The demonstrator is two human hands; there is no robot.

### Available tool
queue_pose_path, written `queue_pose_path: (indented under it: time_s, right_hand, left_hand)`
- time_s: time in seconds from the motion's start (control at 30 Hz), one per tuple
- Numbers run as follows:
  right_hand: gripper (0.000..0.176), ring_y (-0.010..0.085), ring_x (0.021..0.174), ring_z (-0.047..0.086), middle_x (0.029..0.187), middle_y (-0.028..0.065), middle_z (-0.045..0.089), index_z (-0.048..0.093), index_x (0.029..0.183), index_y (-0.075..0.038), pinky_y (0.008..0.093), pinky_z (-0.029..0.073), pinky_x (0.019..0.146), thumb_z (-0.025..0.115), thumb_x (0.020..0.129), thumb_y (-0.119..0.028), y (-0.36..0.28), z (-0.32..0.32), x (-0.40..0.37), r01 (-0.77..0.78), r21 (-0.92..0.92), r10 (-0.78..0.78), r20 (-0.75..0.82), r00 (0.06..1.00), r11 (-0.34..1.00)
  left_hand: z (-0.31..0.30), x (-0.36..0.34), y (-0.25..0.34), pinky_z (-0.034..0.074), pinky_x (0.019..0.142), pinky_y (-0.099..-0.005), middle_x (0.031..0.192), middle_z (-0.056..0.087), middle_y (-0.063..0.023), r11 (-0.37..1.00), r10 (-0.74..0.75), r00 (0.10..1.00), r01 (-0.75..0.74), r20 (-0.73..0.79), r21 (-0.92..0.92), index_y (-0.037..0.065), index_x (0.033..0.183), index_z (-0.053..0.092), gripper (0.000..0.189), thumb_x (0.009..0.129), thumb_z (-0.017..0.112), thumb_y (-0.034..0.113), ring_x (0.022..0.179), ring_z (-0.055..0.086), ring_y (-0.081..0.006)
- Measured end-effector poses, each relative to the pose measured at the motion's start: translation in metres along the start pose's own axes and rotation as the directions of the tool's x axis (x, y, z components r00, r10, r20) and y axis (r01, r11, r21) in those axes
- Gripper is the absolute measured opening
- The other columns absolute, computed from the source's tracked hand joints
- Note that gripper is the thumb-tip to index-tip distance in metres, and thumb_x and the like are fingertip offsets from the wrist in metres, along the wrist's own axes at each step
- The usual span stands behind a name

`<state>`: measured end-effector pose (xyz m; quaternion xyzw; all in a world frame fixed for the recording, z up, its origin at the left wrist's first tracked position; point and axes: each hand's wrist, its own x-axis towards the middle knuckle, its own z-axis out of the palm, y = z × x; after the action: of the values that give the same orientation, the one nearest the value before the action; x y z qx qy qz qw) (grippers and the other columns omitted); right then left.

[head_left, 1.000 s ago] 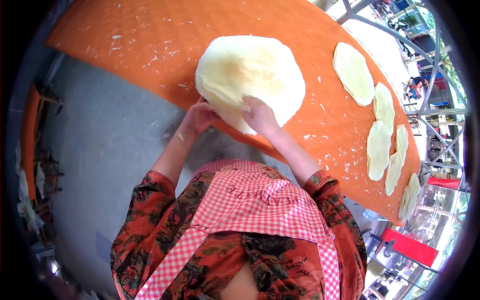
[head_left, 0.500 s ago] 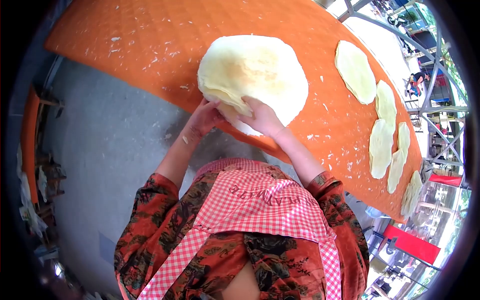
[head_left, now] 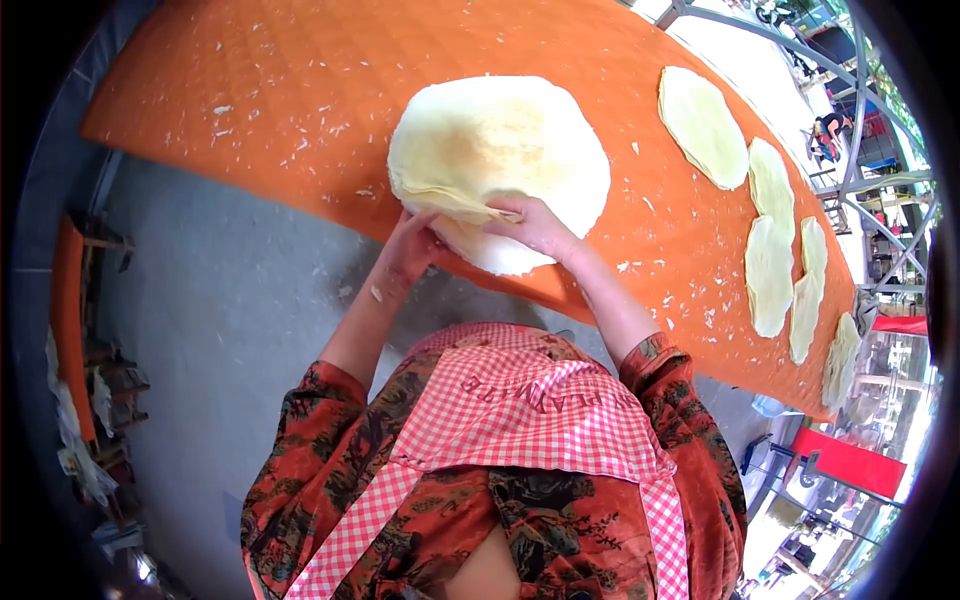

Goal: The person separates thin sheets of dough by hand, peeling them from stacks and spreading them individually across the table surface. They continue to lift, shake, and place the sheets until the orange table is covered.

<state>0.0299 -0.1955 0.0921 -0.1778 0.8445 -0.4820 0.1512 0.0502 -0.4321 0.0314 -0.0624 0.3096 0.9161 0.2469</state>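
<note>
A large round stack of thin pale sheets (head_left: 530, 135), browned in patches, lies at the near edge of the orange table. My left hand (head_left: 412, 245) is at the stack's near left edge, its fingers partly hidden under the lifted edge of the thin sheets. With fingers and thumb closed, my right hand (head_left: 535, 225) pinches the folded-up edge of the top sheet (head_left: 450, 200), to the right of my left hand.
The orange cloth-covered table (head_left: 290, 110) is scattered with white flakes. Several thin oval sheets (head_left: 703, 125) lie along its right side. Beyond the table's far right edge are metal frames and a person (head_left: 828, 136). Grey floor (head_left: 210, 300) shows at the left.
My right hand has shifted slightly right and down with the sheet's edge. The lifted edge now stretches more level between my hands. The camera view has turned slightly.
</note>
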Motion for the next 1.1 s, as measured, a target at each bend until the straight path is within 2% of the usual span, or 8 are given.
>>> queue_pose_path:
  time_s: [0.43, 0.6, 0.77, 0.83, 0.9, 0.93, 1.07, 1.1]
  right_hand:
    - [0.013, 0.0368, 0.077, 0.064, 0.085, 0.0179, 0.067, 0.066, 0.081, -0.005, 0.0437, 0.051, 0.072, 0.062, 0.076, -0.017, 0.000, 0.012, 0.013, -0.113, -0.590, -0.018, -0.211, 0.977, 0.799]
    - [0.018, 0.0184, 0.076, 0.064, 0.080, 0.0118, 0.069, 0.069, 0.095, 0.001, 0.0356, 0.051, 0.068, 0.060, 0.088, -0.013, -0.037, -0.148, -0.032, -0.234, 0.253, 0.344, -0.743, 0.575, 0.939]
    - [0.029, 0.0183, 0.077, 0.063, 0.087, 0.0091, 0.067, 0.065, 0.102, 0.002, 0.0342, 0.050, 0.067, 0.068, 0.085, -0.021, 0.045, -0.219, -0.165, -0.424, 0.452, 0.532, -0.842, 0.086, 0.785]
    - [0.034, 0.0140, 0.076, 0.061, 0.087, 0.0044, 0.067, 0.065, 0.105, -0.004, 0.0310, 0.050, 0.062, 0.071, 0.084, -0.030, 0.085, -0.192, -0.211, -0.024, 0.609, 0.608, -0.793, -0.032, 0.793]
    - [0.035, 0.0177, 0.076, 0.063, 0.089, 0.0095, 0.068, 0.063, 0.104, 0.004, 0.0305, 0.053, 0.066, 0.071, 0.084, -0.024, 0.126, -0.154, -0.251, 0.070, 0.671, 0.670, -0.741, 0.049, 0.738]
    - [0.032, 0.0167, 0.074, 0.062, 0.087, 0.0091, 0.068, 0.063, 0.103, 0.006, 0.0311, 0.052, 0.066, 0.069, 0.086, -0.020, 0.178, -0.138, -0.264, -0.400, 0.542, 0.584, -0.811, -0.020, 0.739]
    - [0.033, 0.0215, 0.098, 0.061, 0.111, 0.0131, 0.063, 0.060, 0.111, 0.000, 0.0326, 0.050, 0.084, 0.071, 0.083, -0.014, 0.029, -0.019, -0.124, -0.210, 0.133, 0.247, -0.589, 0.770, 0.969]
    - [0.051, 0.0322, 0.112, 0.057, 0.123, 0.0189, 0.058, 0.054, 0.121, 0.000, 0.0399, 0.044, 0.096, 0.074, 0.080, -0.021, 0.033, 0.000, -0.094, 0.090, -0.293, -0.220, -0.449, 0.866, 0.952]
  left_hand:
    - [0.008, 0.006, -0.027, 0.060, 0.069, -0.0406, 0.119, 0.058, -0.0115, 0.954, 0.186, 0.951, -0.115, -0.248, 0.276, 0.008, 0.132, 0.044, 0.059, 0.078, 0.064, 0.002, 0.100, 0.063, -0.0289]
    - [-0.008, 0.014, -0.018, 0.058, 0.067, -0.0422, 0.115, 0.056, -0.0111, 0.968, 0.126, 0.934, -0.043, -0.334, 0.247, 0.015, 0.136, 0.038, 0.067, 0.075, 0.061, -0.001, 0.100, 0.061, -0.0304]
    - [-0.022, 0.016, -0.017, 0.052, 0.085, -0.0538, 0.126, 0.055, -0.0125, 0.992, -0.086, 0.972, 0.063, -0.217, -0.111, 0.008, 0.134, 0.043, 0.058, 0.081, 0.066, 0.016, 0.112, 0.056, -0.0328]
    - [0.011, 0.001, 0.002, 0.049, 0.092, -0.0542, 0.129, 0.055, -0.0133, 0.932, -0.104, 0.994, 0.090, -0.019, -0.351, 0.004, 0.131, 0.048, 0.053, 0.085, 0.062, 0.028, 0.113, 0.056, -0.0330]
    - [-0.011, -0.002, 0.005, 0.047, 0.095, -0.0504, 0.123, 0.059, -0.0134, 0.959, -0.065, 0.984, 0.108, 0.168, -0.264, 0.004, 0.126, 0.052, 0.046, 0.087, 0.058, 0.029, 0.111, 0.058, -0.0325]
    - [-0.013, -0.003, 0.007, 0.047, 0.095, -0.0490, 0.121, 0.060, -0.0133, 0.962, -0.066, 0.987, 0.102, 0.145, -0.254, 0.004, 0.124, 0.053, 0.044, 0.088, 0.057, 0.028, 0.110, 0.058, -0.0318]
    - [-0.011, 0.002, 0.003, 0.048, 0.094, -0.0439, 0.115, 0.062, -0.0122, 0.973, -0.144, 0.989, 0.146, 0.026, -0.179, 0.003, 0.118, 0.056, 0.036, 0.088, 0.057, 0.022, 0.107, 0.059, -0.0286]
    - [-0.010, 0.004, 0.003, 0.048, 0.094, -0.0427, 0.114, 0.062, -0.0118, 0.975, -0.167, 0.986, 0.162, -0.019, -0.153, 0.002, 0.118, 0.056, 0.035, 0.088, 0.057, 0.021, 0.107, 0.059, -0.0277]
